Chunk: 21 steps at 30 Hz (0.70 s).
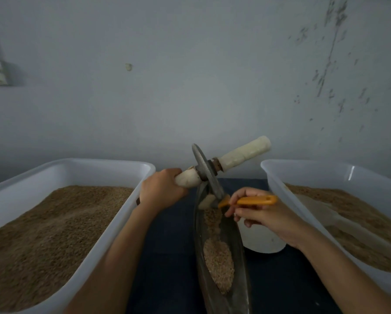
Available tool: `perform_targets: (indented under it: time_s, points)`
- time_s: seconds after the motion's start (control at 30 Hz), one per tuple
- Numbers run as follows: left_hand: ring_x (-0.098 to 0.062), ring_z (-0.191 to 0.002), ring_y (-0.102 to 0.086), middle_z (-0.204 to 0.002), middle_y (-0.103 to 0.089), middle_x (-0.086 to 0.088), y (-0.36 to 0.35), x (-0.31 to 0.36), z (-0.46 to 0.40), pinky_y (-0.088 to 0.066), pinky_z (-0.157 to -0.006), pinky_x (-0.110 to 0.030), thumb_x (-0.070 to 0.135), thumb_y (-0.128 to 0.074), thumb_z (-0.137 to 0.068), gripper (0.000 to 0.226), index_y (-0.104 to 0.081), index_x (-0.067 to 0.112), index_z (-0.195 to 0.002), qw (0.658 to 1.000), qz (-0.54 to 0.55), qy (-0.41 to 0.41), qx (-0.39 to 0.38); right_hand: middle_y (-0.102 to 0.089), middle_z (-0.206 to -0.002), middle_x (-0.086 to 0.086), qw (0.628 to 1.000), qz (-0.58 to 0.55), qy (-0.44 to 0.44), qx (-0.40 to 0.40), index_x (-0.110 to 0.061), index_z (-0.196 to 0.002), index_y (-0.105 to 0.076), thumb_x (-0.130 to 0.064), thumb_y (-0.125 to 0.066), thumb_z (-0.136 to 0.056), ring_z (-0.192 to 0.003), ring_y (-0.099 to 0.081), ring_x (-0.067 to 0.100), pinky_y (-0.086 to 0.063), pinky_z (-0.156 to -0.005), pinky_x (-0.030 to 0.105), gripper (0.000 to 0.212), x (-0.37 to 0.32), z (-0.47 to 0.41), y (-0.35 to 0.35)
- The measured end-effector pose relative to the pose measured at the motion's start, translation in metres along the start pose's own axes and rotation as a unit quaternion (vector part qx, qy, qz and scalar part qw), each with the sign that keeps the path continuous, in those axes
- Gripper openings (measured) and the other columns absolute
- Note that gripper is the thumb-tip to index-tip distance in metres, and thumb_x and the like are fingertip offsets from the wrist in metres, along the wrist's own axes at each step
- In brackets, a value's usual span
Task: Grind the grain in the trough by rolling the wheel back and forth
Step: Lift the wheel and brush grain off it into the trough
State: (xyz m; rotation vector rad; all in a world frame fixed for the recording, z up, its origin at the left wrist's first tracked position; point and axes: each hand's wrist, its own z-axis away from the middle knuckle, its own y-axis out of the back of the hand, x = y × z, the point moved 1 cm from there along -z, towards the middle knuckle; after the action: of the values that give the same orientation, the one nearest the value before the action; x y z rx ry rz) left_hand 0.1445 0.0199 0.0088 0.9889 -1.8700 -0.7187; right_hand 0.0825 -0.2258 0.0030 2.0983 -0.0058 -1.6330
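The wheel is a flat metal disc with a pale handle sticking out of each side. It is tipped up at the far end of the trough, near the back edge of the table. Only its bottom edge dips into the trough. The handles run slanted, low on the left and high on the right.

The trough is long and thin, like a little boat. It runs from the front edge of the table toward the back, between the person's two arms. The grain lies inside it, mostly in a heap in the near half, with a thinner trail going up toward the wheel. So the grain is closer to the person than the wheel is, and I think the wheel must roll back toward them along the trough to crush it.

The left hand is the grip on the wheel. Its fingers are curled tight around the low left handle. The high right handle is bare; nobody holds it.

The right hand is pinching a small orange tool. The tip of the tool touches the bottom of the wheel, right over the trough.

A white tub of grain sits on the left side of the table, and another tub sits on the right. A small white bowl is just beside the trough, under the right hand.
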Motion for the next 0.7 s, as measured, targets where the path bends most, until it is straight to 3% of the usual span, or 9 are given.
perform_targets:
  time_s: [0.13, 0.2, 0.37, 0.47, 0.57, 0.7]
  points:
    - [-0.017, -0.082, -0.061, -0.084, -0.065, 0.005, 0.0, 0.0, 0.0, -0.05, -0.075, -0.034, 0.034, -0.066, -0.078, 0.019, -0.065, 0.028, -0.097, 1.0, 0.004, 0.002, 0.005, -0.069, -0.07, 0.003, 0.973, 0.109, 0.152, 0.138, -0.02, -0.091, -0.067, -0.013, -0.061, -0.091, -0.06, -0.062, 0.009, -0.048, -0.055, 0.02, 0.01, 0.009, -0.01, -0.009]
    - [-0.018, -0.082, -0.061, -0.083, -0.064, 0.004, 0.001, 0.001, 0.001, -0.051, -0.076, -0.036, 0.033, -0.065, -0.079, 0.018, -0.064, 0.027, -0.096, 1.0, 0.007, 0.007, 0.005, -0.067, -0.066, -0.003, 0.956, 0.14, 0.197, 0.166, -0.025, -0.093, -0.067, -0.017, -0.062, -0.09, -0.058, -0.061, 0.003, -0.048, -0.055, 0.015, 0.01, 0.013, -0.016, -0.011]
    - [-0.018, -0.081, -0.061, -0.08, -0.064, 0.005, 0.001, 0.001, -0.001, -0.051, -0.074, -0.035, 0.035, -0.064, -0.079, 0.014, -0.063, 0.027, -0.09, 1.0, 0.01, 0.019, 0.013, -0.067, -0.075, -0.017, 0.946, 0.148, 0.227, 0.176, -0.022, -0.101, -0.069, -0.017, -0.063, -0.089, -0.066, -0.064, 0.002, -0.049, -0.06, 0.013, 0.014, 0.029, -0.03, -0.015]
    - [-0.016, -0.078, -0.059, -0.078, -0.062, 0.006, 0.002, 0.0, -0.001, -0.043, -0.066, -0.03, 0.036, -0.063, -0.078, 0.011, -0.061, 0.031, -0.087, 0.999, 0.006, 0.025, 0.02, -0.067, -0.076, -0.026, 0.95, 0.163, 0.213, 0.158, -0.033, -0.1, -0.068, -0.027, -0.059, -0.09, -0.072, -0.065, -0.002, -0.047, -0.064, 0.01, 0.015, 0.032, -0.032, -0.016]
    - [-0.015, -0.077, -0.058, -0.078, -0.062, 0.006, 0.003, 0.001, -0.001, -0.042, -0.065, -0.03, 0.035, -0.064, -0.078, 0.009, -0.061, 0.032, -0.087, 0.999, 0.011, 0.026, 0.021, -0.064, -0.086, -0.036, 0.941, 0.215, 0.22, 0.138, -0.031, -0.102, -0.069, -0.028, -0.057, -0.092, -0.085, -0.063, -0.01, -0.045, -0.076, 0.005, 0.016, 0.031, -0.031, -0.018]
    - [-0.015, -0.076, -0.059, -0.076, -0.063, 0.006, 0.003, 0.003, -0.001, -0.047, -0.067, -0.031, 0.033, -0.063, -0.079, 0.007, -0.061, 0.03, -0.084, 0.999, 0.019, 0.019, 0.02, -0.073, -0.099, -0.006, 0.949, 0.232, 0.187, 0.106, -0.017, -0.099, -0.074, -0.025, -0.056, -0.093, -0.093, -0.066, 0.003, -0.052, -0.087, 0.022, 0.021, 0.028, -0.029, -0.017]
